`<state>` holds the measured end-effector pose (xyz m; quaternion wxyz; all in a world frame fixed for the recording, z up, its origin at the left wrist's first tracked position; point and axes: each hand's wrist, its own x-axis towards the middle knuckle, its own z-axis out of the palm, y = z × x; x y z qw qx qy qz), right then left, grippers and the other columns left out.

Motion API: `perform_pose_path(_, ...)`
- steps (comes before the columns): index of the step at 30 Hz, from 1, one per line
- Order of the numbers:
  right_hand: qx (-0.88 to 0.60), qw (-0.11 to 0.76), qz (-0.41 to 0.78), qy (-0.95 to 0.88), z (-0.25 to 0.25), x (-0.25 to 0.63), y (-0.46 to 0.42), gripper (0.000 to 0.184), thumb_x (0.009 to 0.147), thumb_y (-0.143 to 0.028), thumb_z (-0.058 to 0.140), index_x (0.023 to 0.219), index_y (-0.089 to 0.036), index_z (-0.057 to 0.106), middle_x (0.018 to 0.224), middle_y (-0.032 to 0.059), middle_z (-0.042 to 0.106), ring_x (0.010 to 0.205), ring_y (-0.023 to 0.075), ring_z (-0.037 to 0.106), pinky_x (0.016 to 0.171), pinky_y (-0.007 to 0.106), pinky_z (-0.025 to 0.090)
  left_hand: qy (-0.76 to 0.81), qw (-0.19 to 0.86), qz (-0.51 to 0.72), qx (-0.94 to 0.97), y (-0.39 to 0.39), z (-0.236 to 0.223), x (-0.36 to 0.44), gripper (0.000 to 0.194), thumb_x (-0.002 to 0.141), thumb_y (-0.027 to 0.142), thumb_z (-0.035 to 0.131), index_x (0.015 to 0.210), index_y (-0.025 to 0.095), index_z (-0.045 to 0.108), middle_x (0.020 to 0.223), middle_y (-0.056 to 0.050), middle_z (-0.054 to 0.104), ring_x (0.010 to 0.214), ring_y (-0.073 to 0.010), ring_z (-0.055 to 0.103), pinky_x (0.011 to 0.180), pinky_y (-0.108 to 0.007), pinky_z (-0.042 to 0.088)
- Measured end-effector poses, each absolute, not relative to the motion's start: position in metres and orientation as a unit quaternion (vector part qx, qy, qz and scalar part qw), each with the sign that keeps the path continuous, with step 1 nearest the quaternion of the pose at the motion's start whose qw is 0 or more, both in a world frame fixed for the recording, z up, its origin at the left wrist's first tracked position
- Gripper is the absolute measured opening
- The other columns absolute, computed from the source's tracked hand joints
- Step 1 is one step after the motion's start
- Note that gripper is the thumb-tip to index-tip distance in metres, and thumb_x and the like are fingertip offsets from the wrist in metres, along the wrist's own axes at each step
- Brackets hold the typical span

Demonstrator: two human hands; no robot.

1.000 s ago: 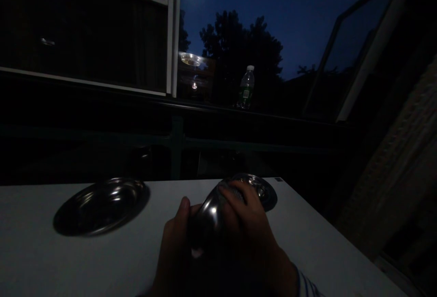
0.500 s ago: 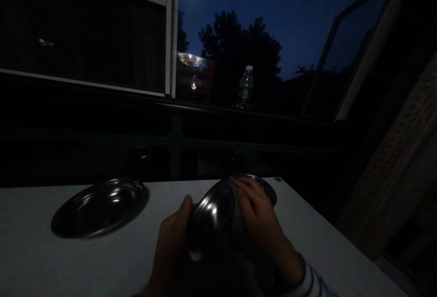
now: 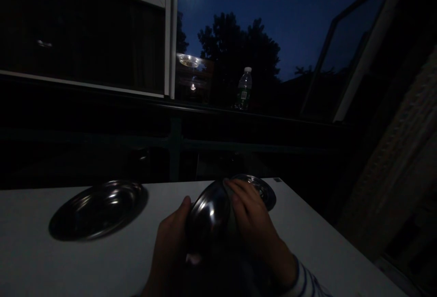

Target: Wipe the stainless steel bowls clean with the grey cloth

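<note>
A shiny metal bowl (image 3: 210, 217) is held tilted on edge above the table, its rounded outside catching the light. My left hand (image 3: 170, 233) grips its left side, thumb pointing up along the rim and the other fingers mostly hidden below and behind. My right hand (image 3: 252, 215) presses over the bowl's right edge with fingers close together. Beneath that palm shows a dull greyish cloth (image 3: 232, 219), dim and only partly visible. Behind the right hand lies a round metal plate (image 3: 271, 197), partly covered by it.
On the white table (image 3: 102, 269), a large metal plate (image 3: 99, 210) lies to the left. A clear plastic bottle (image 3: 244, 89) with a white cap stands on the sill of the open window. A patterned curtain (image 3: 399, 160) hangs at the right. The room is very dark.
The bowl and both hands have shifted slightly left in view. My right hand has moved a little along the bowl's edge, and more of the plate behind it shows.
</note>
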<state>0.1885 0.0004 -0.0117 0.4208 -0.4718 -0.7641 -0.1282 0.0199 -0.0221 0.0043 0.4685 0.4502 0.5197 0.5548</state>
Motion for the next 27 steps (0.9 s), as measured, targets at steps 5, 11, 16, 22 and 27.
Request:
perform_pose_path(5, -0.327, 0.350, -0.275, -0.833, -0.018, 0.155, -0.015, 0.028, 0.088, -0.025, 0.043, 0.115, -0.023, 0.052, 0.112, 0.0039, 0.059, 0.106, 0.0213, 0.048, 0.103, 0.056, 0.021, 0.477, 0.565, 0.565, 0.365, -0.013, 0.000, 0.017, 0.031, 0.064, 0.047, 0.059, 0.054, 0.018, 0.053, 0.049, 0.001, 0.055, 0.047, -0.0148, 0.050, 0.047, -0.026, 0.040)
perform_pose_path(11, -0.337, 0.358, -0.276, -0.826, -0.013, 0.164, -0.012, 0.029, 0.090, -0.023, 0.036, 0.116, -0.022, 0.050, 0.116, 0.0053, 0.058, 0.110, 0.0209, 0.048, 0.104, 0.059, 0.017, 0.462, 0.599, 0.577, 0.308, -0.016, 0.004, 0.019, 0.031, 0.060, 0.046, 0.065, 0.055, 0.017, 0.055, 0.048, 0.002, 0.056, 0.047, -0.0147, 0.051, 0.048, -0.027, 0.040)
perform_pose_path(16, -0.401, 0.341, -0.233, -0.817, -0.013, 0.180, -0.004, 0.037, 0.090, -0.022, 0.036, 0.126, -0.015, 0.042, 0.125, 0.0110, 0.051, 0.116, 0.0237, 0.043, 0.096, 0.053, 0.035, 0.450, 0.617, 0.574, 0.296, -0.014, 0.003, 0.017, 0.032, 0.063, 0.046, 0.064, 0.062, 0.014, 0.060, 0.054, -0.002, 0.062, 0.051, -0.0169, 0.056, 0.051, -0.028, 0.043)
perform_pose_path(22, -0.282, 0.309, -0.303, -0.856, -0.027, 0.144, -0.018, 0.023, 0.093, -0.028, 0.037, 0.107, -0.028, 0.055, 0.115, -0.0081, 0.059, 0.118, 0.0136, 0.039, 0.107, 0.053, -0.010, 0.425, 0.632, 0.599, 0.248, -0.008, 0.000, 0.012, 0.026, 0.062, 0.039, 0.066, 0.058, 0.016, 0.056, 0.045, 0.004, 0.055, 0.041, -0.0116, 0.049, 0.042, -0.023, 0.038)
perform_pose_path(27, -0.363, 0.343, -0.265, -0.825, -0.011, 0.174, -0.009, 0.034, 0.091, -0.024, 0.035, 0.123, -0.020, 0.045, 0.123, 0.0086, 0.053, 0.117, 0.0220, 0.043, 0.101, 0.060, 0.021, 0.433, 0.636, 0.570, 0.288, -0.013, 0.000, 0.016, 0.027, 0.066, 0.042, 0.062, 0.061, 0.015, 0.059, 0.050, 0.001, 0.059, 0.048, -0.0150, 0.054, 0.047, -0.026, 0.042)
